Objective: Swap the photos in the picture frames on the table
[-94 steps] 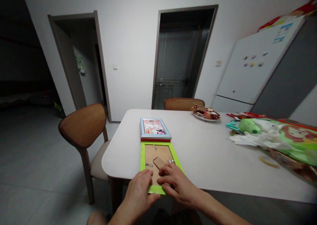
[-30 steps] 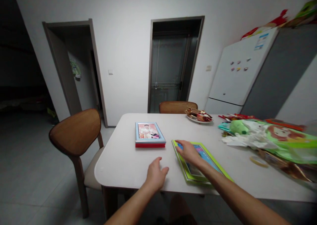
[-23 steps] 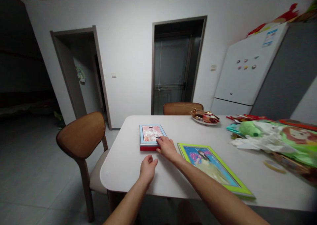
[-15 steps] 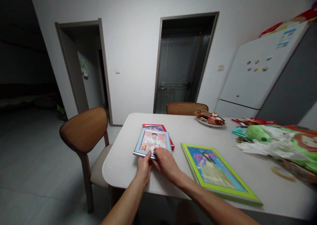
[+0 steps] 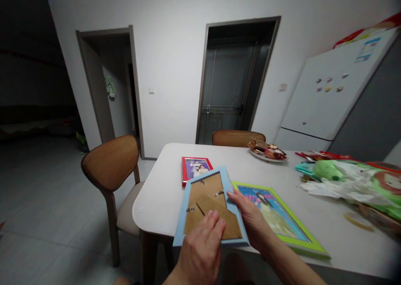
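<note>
A light blue picture frame (image 5: 181, 230) is held up over the table's near edge, tilted, with its brown backing board (image 5: 208, 187) facing me. Small metal clips and a brown stand flap (image 5: 224, 218) show on that back. My right hand (image 5: 250, 220) grips the frame's right edge, thumb on the rim. Curled fingers of my left hand (image 5: 203, 245) press at the flap near the lower edge; its thumb is hidden. Behind lies a red picture frame (image 5: 184, 174), face up and partly covered. A larger green picture frame (image 5: 313, 247) lies to the right, face up.
The white table (image 5: 153, 193) has a rounded left corner beside a wooden chair (image 5: 109, 164). Another chair (image 5: 238, 138) stands behind it. A plate of wrapped items (image 5: 269, 152), crumpled plastic bags (image 5: 338, 180) and a tape roll (image 5: 359, 221) are on the right side.
The blue frame has been lifted off the red one and turned over, from picture side to back. My right hand has shifted to its right edge, my left hand onto its back.
</note>
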`<state>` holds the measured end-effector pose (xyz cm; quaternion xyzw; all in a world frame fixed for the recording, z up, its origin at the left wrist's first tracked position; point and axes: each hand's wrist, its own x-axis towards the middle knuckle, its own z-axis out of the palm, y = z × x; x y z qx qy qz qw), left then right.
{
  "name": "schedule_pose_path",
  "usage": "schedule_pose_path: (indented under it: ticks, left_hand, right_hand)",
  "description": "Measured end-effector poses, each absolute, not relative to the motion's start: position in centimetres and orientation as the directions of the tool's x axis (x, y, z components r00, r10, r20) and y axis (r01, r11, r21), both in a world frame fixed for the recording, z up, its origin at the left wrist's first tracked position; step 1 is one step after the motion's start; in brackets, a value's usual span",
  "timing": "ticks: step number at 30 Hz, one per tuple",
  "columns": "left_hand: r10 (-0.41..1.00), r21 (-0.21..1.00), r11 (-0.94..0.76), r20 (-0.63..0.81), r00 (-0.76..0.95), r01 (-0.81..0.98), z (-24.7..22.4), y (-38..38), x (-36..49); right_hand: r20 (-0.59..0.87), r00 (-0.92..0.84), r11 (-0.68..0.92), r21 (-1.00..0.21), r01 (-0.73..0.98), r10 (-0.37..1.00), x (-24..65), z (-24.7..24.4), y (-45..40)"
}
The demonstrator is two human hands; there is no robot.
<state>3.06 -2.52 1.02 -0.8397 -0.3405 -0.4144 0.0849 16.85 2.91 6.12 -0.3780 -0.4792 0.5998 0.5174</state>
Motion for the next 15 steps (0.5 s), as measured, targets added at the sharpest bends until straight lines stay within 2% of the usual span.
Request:
schedule_pose_path:
  ticks: [2,4,7,9,12,15]
  left_hand:
    - [0.491,0.026,-0.721,0.725,0.483,0.693,-0.1,-2.8,3.6]
    - [0.499,-0.029,-0.696,0.7,0.512,0.718,-1.3,-3.0,4.0]
    - [0.555,-0.016,-0.678,0.644,0.526,0.735,-2.7,-2.9,4.2]
    - [0.609,0.025,-0.67,0.591,0.529,0.742,-3.3,-2.9,4.3]
    - [0.656,0.071,-0.671,0.521,0.547,0.738,-3.9,-2.8,4.2]
    - [0.709,0.138,-0.657,0.448,0.545,0.741,-4.1,-2.9,3.6]
  right_hand:
    - [-0.034,-0.243,-0.09,-0.971,-0.222,0.969,17.7,4.9,2.7]
    - [-0.083,-0.293,-0.132,-0.98,-0.152,0.953,18.3,3.5,2.9]
    - [-0.099,-0.279,-0.096,-0.995,0.026,0.955,18.8,1.4,3.8]
    - [-0.066,-0.206,-0.021,-0.976,0.215,0.976,19.1,0.0,4.6]
    - [0.047,-0.103,0.098,-0.819,0.565,0.994,19.3,-1.6,5.6]
    - [0.144,-0.14,0.199,-0.627,0.753,0.98,19.5,-2.3,5.8]
